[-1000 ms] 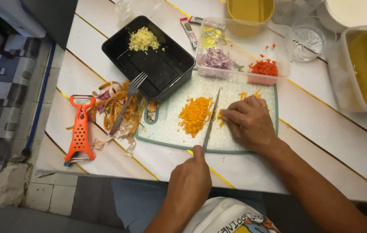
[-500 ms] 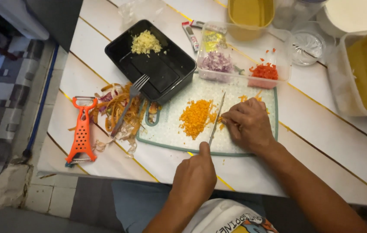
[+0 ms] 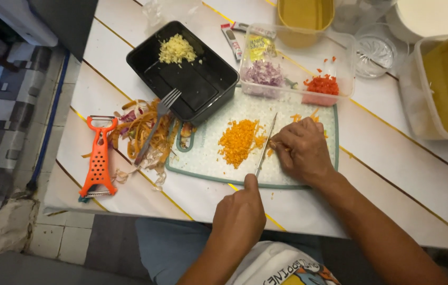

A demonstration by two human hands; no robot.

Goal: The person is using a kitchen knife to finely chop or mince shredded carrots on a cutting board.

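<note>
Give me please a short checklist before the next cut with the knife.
1. Left hand closed firmly around the knife handle: ok.
2. Right hand fingers clear of the blade: cannot tell; they sit very close beside it.
3. Cutting board lying flat on the table: ok.
4. Chopped orange pile kept on the board, left of the blade: ok.
5. Fork and peels off the cutting area: ok.

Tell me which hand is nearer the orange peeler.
Left. The left hand grips the knife right of the orange peeler; the right hand rests farther right on the cutting board.
</note>
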